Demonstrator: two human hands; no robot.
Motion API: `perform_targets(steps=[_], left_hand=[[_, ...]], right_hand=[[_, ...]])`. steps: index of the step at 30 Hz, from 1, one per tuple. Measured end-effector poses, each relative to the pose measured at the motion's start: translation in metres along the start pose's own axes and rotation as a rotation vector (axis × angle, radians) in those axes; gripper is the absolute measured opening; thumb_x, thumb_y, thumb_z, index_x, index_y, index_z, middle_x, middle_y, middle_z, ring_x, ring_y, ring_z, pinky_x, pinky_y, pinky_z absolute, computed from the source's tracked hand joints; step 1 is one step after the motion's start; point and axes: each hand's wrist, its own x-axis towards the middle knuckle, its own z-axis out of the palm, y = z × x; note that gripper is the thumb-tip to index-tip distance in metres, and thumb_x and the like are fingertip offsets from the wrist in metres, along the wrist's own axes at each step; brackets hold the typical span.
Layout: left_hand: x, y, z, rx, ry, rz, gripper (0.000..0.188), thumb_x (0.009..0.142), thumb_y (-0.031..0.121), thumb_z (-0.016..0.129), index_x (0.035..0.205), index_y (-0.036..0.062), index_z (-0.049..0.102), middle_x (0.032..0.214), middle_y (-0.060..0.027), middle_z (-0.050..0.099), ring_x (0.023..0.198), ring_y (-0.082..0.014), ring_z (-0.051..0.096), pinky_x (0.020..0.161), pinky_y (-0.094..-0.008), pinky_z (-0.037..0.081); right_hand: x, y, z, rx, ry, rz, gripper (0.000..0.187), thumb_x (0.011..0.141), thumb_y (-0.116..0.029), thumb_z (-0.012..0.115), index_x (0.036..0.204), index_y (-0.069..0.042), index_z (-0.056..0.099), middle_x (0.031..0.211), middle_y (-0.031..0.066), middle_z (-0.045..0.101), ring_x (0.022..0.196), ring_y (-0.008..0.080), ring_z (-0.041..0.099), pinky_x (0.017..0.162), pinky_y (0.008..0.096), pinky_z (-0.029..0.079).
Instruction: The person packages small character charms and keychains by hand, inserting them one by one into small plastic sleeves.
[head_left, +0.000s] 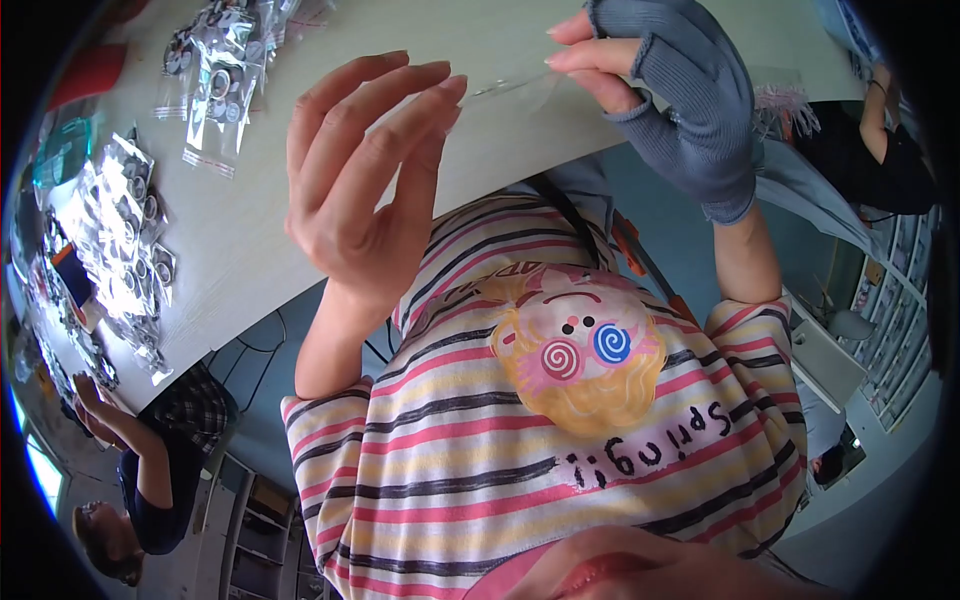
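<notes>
Over the near part of the table, my bare left hand [372, 170] is curled, with thumb and index finger brought together at the tips. A small clear plastic bag [522, 98] stretches between the hands, thin and hard to see against the pale surface. My right hand [675, 105], in a grey knitted fingerless glove [695, 110], pinches the bag's right end between bare fingertips. Shiny bits show along the bag's left part, close to my left fingertips. What those left fingertips grip is hidden.
Clear bags with dark round pieces and rings [222, 85] lie on the table [300, 240] at the far left. A larger pile of filled bags [125, 240] spreads along the left side. One person [150, 470] sits at lower left, another [880, 150] at right.
</notes>
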Motion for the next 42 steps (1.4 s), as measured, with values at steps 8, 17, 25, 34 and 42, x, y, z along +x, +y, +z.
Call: perform_targets(steps=[8, 17, 25, 34, 42], left_hand=[[-0.060, 0.032, 0.004, 0.237, -0.229, -0.223, 0.026, 0.071, 0.009, 0.081, 0.096, 0.0171, 0.079, 0.099, 0.0033, 0.070, 0.102, -0.0237, 0.061, 0.092, -0.0376, 0.035], [-0.049, 0.035, 0.001, 0.222, -0.254, -0.442, 0.016, 0.078, 0.013, 0.079, 0.093, 0.0175, 0.077, 0.095, 0.0056, 0.069, 0.101, -0.0218, 0.056, 0.091, -0.0366, 0.028], [-0.031, 0.032, 0.005, 0.266, -0.344, -0.505, 0.013, 0.081, 0.020, 0.080, 0.084, 0.0128, 0.070, 0.081, 0.0024, 0.062, 0.090, -0.0203, 0.053, 0.091, -0.0387, 0.026], [-0.032, 0.026, 0.001, 0.255, -0.364, -0.494, 0.016, 0.079, 0.024, 0.083, 0.083, 0.0129, 0.072, 0.082, 0.0031, 0.062, 0.092, -0.0200, 0.053, 0.095, -0.0380, 0.026], [-0.037, 0.030, 0.005, 0.290, -0.333, -0.510, 0.014, 0.079, 0.022, 0.081, 0.081, 0.0132, 0.070, 0.083, 0.0031, 0.061, 0.096, -0.0213, 0.052, 0.097, -0.0392, 0.026]], right_hand=[[-0.062, -0.002, 0.028, -0.073, -0.153, 0.104, 0.018, 0.077, -0.016, 0.080, 0.092, -0.014, 0.070, 0.100, 0.0014, 0.068, 0.091, 0.0229, 0.064, 0.084, 0.0358, 0.048], [-0.047, -0.013, 0.035, 0.134, -0.092, 0.378, 0.012, 0.084, -0.012, 0.076, 0.092, -0.008, 0.069, 0.086, 0.0050, 0.068, 0.081, 0.0251, 0.063, 0.072, 0.0376, 0.050], [-0.043, -0.023, 0.035, -0.012, -0.091, 0.480, 0.014, 0.085, -0.015, 0.075, 0.088, -0.006, 0.065, 0.080, 0.0067, 0.066, 0.077, 0.0285, 0.063, 0.072, 0.0402, 0.050], [-0.054, -0.023, 0.038, 0.001, -0.043, 0.464, 0.014, 0.080, -0.012, 0.076, 0.087, -0.008, 0.064, 0.085, 0.0052, 0.065, 0.082, 0.0276, 0.061, 0.073, 0.0404, 0.050], [-0.056, -0.017, 0.039, -0.088, -0.025, 0.391, 0.018, 0.079, -0.016, 0.078, 0.090, -0.010, 0.065, 0.093, 0.0029, 0.063, 0.088, 0.0263, 0.060, 0.079, 0.0393, 0.048]])
